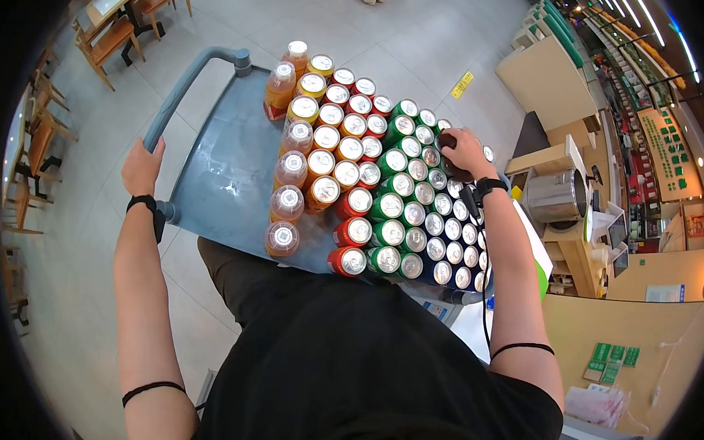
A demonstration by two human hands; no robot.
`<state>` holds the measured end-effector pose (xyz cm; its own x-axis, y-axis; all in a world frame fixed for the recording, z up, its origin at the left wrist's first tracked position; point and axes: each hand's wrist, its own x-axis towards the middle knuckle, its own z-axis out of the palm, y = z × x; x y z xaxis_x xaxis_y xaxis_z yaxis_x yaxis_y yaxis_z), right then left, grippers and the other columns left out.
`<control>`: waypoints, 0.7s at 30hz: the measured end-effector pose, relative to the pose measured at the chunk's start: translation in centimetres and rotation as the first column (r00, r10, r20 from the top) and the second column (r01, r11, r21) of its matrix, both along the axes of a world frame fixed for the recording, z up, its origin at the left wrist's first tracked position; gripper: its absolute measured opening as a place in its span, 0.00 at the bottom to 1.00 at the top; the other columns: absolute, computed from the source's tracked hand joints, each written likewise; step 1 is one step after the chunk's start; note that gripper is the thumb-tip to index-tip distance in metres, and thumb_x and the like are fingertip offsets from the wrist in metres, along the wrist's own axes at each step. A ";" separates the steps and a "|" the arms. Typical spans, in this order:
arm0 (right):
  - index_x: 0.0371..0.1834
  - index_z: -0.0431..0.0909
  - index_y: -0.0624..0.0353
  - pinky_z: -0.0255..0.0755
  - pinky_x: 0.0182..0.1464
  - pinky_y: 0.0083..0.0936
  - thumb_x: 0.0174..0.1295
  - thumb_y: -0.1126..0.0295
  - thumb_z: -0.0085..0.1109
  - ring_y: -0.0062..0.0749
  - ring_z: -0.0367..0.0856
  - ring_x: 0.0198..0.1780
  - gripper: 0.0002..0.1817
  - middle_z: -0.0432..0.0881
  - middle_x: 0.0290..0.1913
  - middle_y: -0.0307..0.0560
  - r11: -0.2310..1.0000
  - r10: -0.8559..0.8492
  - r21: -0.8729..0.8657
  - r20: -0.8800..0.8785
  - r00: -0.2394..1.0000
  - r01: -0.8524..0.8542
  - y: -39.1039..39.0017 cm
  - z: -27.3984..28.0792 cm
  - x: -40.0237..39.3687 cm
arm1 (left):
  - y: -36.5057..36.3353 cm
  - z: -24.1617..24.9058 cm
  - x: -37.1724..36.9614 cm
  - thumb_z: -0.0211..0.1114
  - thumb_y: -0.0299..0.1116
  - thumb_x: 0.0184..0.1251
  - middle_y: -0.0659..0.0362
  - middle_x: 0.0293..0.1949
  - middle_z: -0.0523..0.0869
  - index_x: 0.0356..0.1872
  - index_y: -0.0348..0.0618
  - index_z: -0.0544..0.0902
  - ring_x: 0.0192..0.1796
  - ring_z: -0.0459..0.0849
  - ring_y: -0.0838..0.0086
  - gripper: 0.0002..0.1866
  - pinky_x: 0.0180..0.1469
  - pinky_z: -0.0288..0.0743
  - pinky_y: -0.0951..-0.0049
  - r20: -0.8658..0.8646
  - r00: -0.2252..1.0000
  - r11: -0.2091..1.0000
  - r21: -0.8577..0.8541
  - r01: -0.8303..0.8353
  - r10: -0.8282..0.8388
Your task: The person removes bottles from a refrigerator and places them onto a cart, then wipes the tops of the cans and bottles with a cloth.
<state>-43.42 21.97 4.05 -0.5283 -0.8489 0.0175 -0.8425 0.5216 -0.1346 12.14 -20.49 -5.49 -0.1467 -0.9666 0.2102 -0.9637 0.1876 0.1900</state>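
Note:
My left hand (141, 168) is closed round the curved grey handle (188, 82) of a cart (218, 170). Rows of upright drink cans stand on the cart's top: red cans (354, 233), green cans (388, 206), dark blue cans (443, 273) and yellow-orange cans (322, 192). Orange drink bottles (288, 203) with clear tops line the cans' left side. Over the far right of the cans, my right hand (467, 154) reaches down with bent, closed fingers. Something dark and round shows under the fingertips, too hidden to name.
Grey tiled floor (244, 22) surrounds the cart. Wooden chairs (107, 46) and tables stand at the upper left. To the right are a counter (553, 81), a large steel pot (554, 196) and shelves. A yellow label (462, 85) lies on the floor beyond the cans.

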 end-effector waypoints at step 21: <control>0.53 0.86 0.51 0.79 0.55 0.42 0.51 0.64 0.67 0.57 0.83 0.49 0.22 0.82 0.50 0.59 0.986 0.057 0.156 0.022 0.998 -0.059 -1.3 2.9 -2.9 | 0.3 0.0 -0.1 0.60 0.64 0.66 0.49 0.35 0.89 0.39 0.43 0.81 0.39 0.88 0.49 0.29 0.41 0.81 0.52 0.021 1.000 1.000 -0.022 -0.018 0.018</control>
<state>-46.30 20.71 6.93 -0.4772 -0.8696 -0.1270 -0.8702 0.4877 -0.0700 12.09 -20.22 -5.45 -0.1340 -0.9643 0.2285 -0.9707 0.1741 0.1654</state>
